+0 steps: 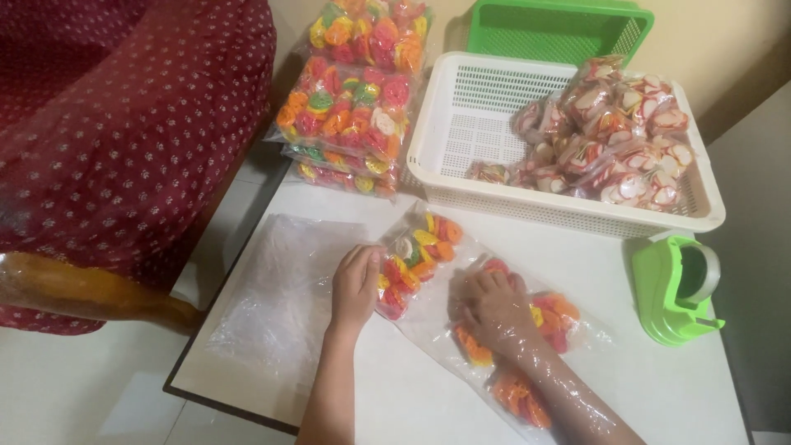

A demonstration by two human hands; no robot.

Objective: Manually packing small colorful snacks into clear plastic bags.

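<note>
Reaching deep inside a long clear bag (pixel 428 330) on the white table (pixel 659 387), right hand (pixel 498 309) spread flat over colourful crackers (pixel 412 259), packing them down; left hand (pixel 356 284) pressing the outside, steadying it. White basket (pixel 461 124) behind.

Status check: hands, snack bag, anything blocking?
Left hand flat on clear plastic bag of colourful round crackers. Right hand inside it, among crackers. Nothing blocking.

Soft warm indoor light, faint shadows, mild overall blur, glare on plastic
</note>
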